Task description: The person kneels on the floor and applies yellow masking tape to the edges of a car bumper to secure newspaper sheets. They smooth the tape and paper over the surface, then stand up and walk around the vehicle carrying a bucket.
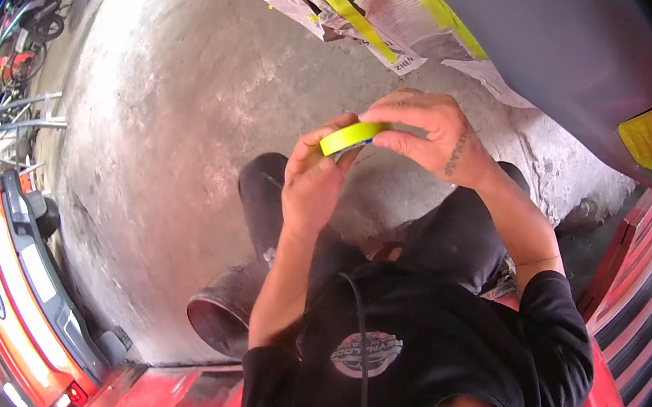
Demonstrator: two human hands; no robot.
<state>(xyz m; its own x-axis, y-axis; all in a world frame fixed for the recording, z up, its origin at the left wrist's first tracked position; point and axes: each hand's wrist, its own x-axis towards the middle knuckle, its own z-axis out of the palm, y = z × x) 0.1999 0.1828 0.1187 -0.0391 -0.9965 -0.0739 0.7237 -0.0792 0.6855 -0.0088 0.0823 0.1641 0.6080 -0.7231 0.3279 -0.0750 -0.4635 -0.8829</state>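
A narrow roll of bright yellow-green masking tape (343, 139) is held up in front of my chest, over my knees. My left hand (313, 177) grips its left side, fingers curled behind the roll. At the roll's right end, my right hand (426, 132) pinches the edge between thumb and fingers. A bit of blue shows on the underside near the right thumb. Whether a loose end of tape is lifted cannot be made out. Ahead and to the right, newspaper sheets (401, 14) are stuck with strips of the same yellow tape to a grey panel (545, 10).
A yellow cloth-like patch (649, 142) is at the grey panel's lower right. A rusty cylinder (222, 312) lies by my left leg. Orange vehicle (18, 287), metal stand (27, 117) and motorcycles (40, 27) line the left of the concrete floor (166, 141). Ridged red-and-black surface (649, 287) is at right.
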